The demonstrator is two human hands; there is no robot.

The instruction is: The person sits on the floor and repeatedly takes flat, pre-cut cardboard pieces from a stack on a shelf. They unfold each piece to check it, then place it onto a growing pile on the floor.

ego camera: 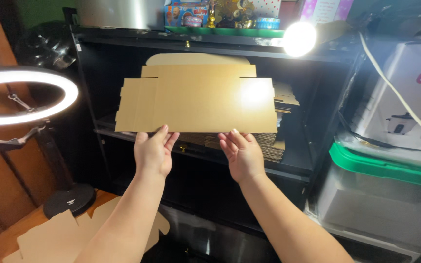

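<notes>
Both hands [154, 151] [242, 153] under flat cardboard sheet [196, 100], before black shelf [293, 165].

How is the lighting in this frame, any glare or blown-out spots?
Head view: the ring light and the round lamp are blown out; a glare patch whitens the flat cardboard box blank held by the left hand and right hand; the black shelf interior is underexposed.

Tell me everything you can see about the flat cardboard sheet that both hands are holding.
The flat cardboard sheet is plain brown corrugated board, die-cut with flaps, notches and a rounded tab on top: an unfolded box blank. It is held upright in front of a black shelf. The left hand and right hand grip its lower edge. Lamp glare falls on its right part.
</notes>
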